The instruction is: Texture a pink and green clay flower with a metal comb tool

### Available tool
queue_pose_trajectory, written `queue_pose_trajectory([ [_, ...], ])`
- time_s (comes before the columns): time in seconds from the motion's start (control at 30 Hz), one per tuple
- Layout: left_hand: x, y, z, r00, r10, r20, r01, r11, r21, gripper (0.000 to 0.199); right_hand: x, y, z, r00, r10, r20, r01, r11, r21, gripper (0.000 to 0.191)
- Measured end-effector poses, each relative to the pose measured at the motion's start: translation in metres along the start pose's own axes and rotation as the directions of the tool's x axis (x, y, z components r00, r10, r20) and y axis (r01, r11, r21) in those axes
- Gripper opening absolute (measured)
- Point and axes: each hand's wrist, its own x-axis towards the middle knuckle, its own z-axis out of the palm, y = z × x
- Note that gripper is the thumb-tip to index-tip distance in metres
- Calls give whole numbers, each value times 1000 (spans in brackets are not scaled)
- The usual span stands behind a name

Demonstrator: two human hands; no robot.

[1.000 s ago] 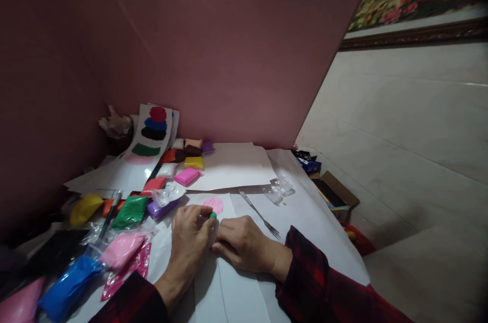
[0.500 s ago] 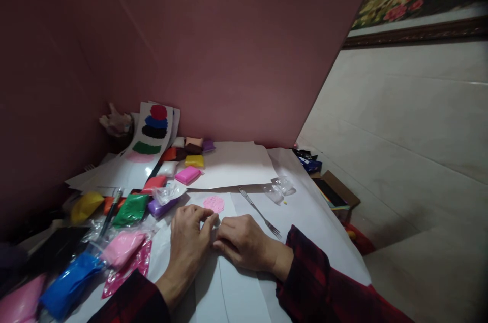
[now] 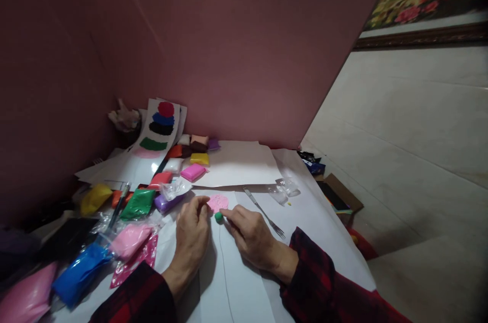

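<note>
A small green clay ball [image 3: 218, 217] rests on a white paper strip [image 3: 234, 282] with a thin curved line drawn along it. Just beyond the ball lies a flat, textured pink clay disc [image 3: 218, 203]. My right hand [image 3: 249, 235] has its index fingertip at the right side of the ball, the other fingers curled beneath. On the left, my left hand [image 3: 192, 229] is bent over the strip, fingers loosely apart near the disc's left edge, holding nothing I can see.
A fork [image 3: 264, 212] lies right of my hands, near clear plastic wrappers [image 3: 283, 190]. Several coloured clay packets, including a green packet [image 3: 138, 204] and a blue packet [image 3: 82, 273], crowd the left. A paper with coloured shapes [image 3: 154, 142] leans at the back left.
My hands have moved apart, uncovering the green clay ball between them. My right index finger has stretched out to the ball. The view has shifted slightly left.
</note>
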Motion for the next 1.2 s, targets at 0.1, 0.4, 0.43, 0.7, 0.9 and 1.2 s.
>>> queue_pose_trajectory([
  [0.1, 0, 0, 0, 1000, -23, 8, 23, 1000, -14, 23, -1, -4, 0, 993, 9, 117, 4, 995, -104, 37],
  [0.4, 1, 7, -3, 999, -33, 8, 33, 999, -14, 21, 1, -10, -2, 961, 30, 276, 37, 971, -236, 47],
  [0.43, 1, 8, -3, 999, -33, 9, 33, 999, -13, 21, 1, -10, -2, 961, 31, 273, 36, 971, -235, 46],
  [0.7, 0, 9, -4, 999, -38, 25, 38, 999, -3, 22, 1, -11, -3, 963, 29, 268, 33, 974, -224, 42],
  [0.9, 0, 10, -4, 999, -32, 15, 32, 999, -2, 20, 1, -10, -2, 967, 16, 255, 39, 977, -209, 38],
  [1.2, 0, 5, -1, 1000, -20, 10, 20, 1000, 1, 21, 3, -12, -2, 967, 37, 252, 25, 971, -238, 31],
])
